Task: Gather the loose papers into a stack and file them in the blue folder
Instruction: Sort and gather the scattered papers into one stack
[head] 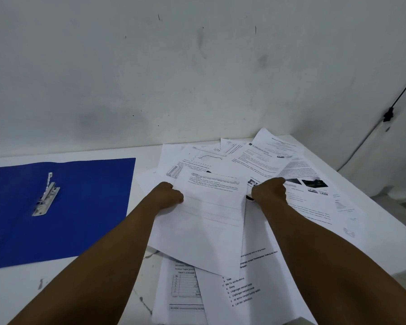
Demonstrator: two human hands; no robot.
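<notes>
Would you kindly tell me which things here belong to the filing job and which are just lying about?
Belongs to the job:
loose papers
top sheet, held by the left hand and right hand
blue folder with its metal clip

Just there:
black cable on the wall
white table

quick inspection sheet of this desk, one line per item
surface: white table, dark smudges near the front edge
job's things: blue folder lying open at left, metal clip bare; loose papers spread unstacked at right
clutter: nothing seen
grips: left hand and right hand each hold an edge of the top sheet
cables: black cable running down the wall at right
surroundings: scuffed white wall
</notes>
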